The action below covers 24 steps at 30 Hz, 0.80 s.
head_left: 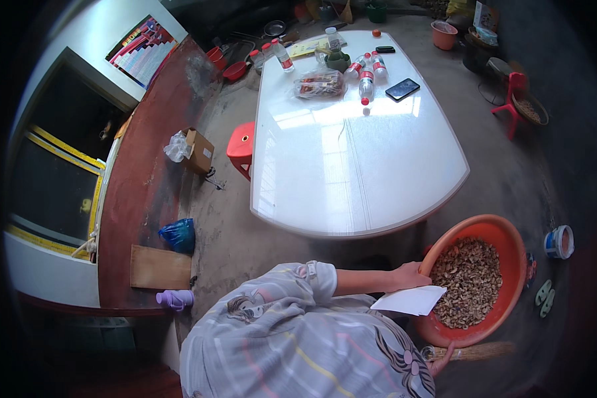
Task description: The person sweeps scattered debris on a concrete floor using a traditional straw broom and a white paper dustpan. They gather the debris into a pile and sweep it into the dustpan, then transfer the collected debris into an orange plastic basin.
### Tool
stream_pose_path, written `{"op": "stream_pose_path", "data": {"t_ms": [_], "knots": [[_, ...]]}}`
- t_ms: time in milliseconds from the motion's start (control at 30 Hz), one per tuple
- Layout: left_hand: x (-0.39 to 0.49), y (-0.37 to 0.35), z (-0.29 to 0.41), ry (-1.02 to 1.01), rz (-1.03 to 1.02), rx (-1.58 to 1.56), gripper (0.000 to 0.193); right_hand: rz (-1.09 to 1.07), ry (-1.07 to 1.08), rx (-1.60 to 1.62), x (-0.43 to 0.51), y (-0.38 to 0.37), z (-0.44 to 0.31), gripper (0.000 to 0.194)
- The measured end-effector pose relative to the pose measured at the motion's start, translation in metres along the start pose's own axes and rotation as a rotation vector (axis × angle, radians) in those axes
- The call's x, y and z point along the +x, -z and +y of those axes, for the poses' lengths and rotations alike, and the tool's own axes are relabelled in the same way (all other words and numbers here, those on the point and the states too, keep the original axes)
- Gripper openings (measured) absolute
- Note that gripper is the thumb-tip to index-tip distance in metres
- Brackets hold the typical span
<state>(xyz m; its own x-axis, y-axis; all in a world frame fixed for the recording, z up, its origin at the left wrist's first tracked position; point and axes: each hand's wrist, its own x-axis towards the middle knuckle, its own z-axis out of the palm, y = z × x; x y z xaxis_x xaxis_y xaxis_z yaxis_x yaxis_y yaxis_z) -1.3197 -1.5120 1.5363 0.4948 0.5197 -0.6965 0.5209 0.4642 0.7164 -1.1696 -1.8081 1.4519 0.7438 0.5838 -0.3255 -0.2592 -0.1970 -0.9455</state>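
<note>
A large orange plastic basin [514,258] is tilted in front of me at the lower right. Small dry brown pieces [467,283] are heaped in it, too small to name surely. My left hand [409,276] grips its near rim from the left. Just below that hand, a folded sheet of white paper [410,301] overlaps the rim; whether my fingers also pinch it, I cannot tell. My right hand [442,362] holds the bottom rim, its palm partly hidden by my patterned sleeve. Behind that rim lies a straw broom [482,351] on the floor.
A white table [303,184] stands ahead, bearing plastic bottles [366,82], a bagged item [321,84] and a phone [403,89]. Red stool [240,142], cardboard box [199,151] and purple thermos [176,299] are leftward. Green slippers [545,298] and a white bucket [557,244] lie rightward.
</note>
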Motion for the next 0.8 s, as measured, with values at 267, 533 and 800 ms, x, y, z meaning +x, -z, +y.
{"op": "stream_pose_path", "data": {"t_ms": [267,533,800], "knots": [[0.178,0.017,0.112,0.008,-0.002,-0.029,0.038,0.137,-0.057,0.178,0.239,0.003,-0.042,0.061],[0.290,0.064,0.229,0.050,-0.072,0.124,0.041,0.182,-0.442,0.500,0.462,0.028,-0.089,0.055],[0.365,0.084,0.314,0.043,0.007,0.193,0.039,-0.171,-0.451,-0.177,0.594,-0.061,-0.251,0.054]]}}
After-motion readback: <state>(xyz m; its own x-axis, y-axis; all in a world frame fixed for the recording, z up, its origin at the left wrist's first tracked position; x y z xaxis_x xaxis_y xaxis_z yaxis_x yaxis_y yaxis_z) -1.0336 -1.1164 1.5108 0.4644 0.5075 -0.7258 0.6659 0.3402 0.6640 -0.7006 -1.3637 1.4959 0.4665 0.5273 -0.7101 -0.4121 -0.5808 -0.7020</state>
